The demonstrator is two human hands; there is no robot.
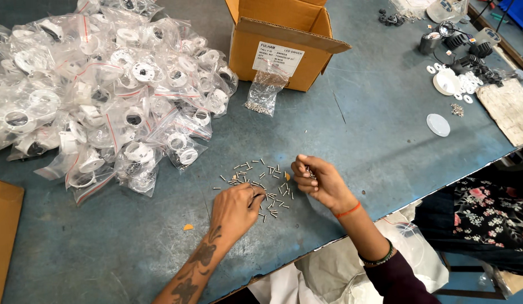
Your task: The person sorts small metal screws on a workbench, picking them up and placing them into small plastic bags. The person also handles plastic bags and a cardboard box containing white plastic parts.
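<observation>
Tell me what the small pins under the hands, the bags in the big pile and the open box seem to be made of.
Small pins: likely metal, with a silvery, shiny look. The left hand touches them; the right hand pinches a few.
Bags: thin clear plastic film, glossy and crinkled, holding white parts, probably moulded plastic.
Open box: brown corrugated cardboard, matte, with folded flaps.

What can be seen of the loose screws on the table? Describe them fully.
The screws are small, silvery, metal-looking pieces, scattered flat in a loose cluster on the blue-grey table, pointing every way. They lie near the front edge, below the heap of bagged white parts. The left hand rests its fingertips on the cluster's lower side; the right hand holds a few pinched in its fingers at the cluster's right.
</observation>
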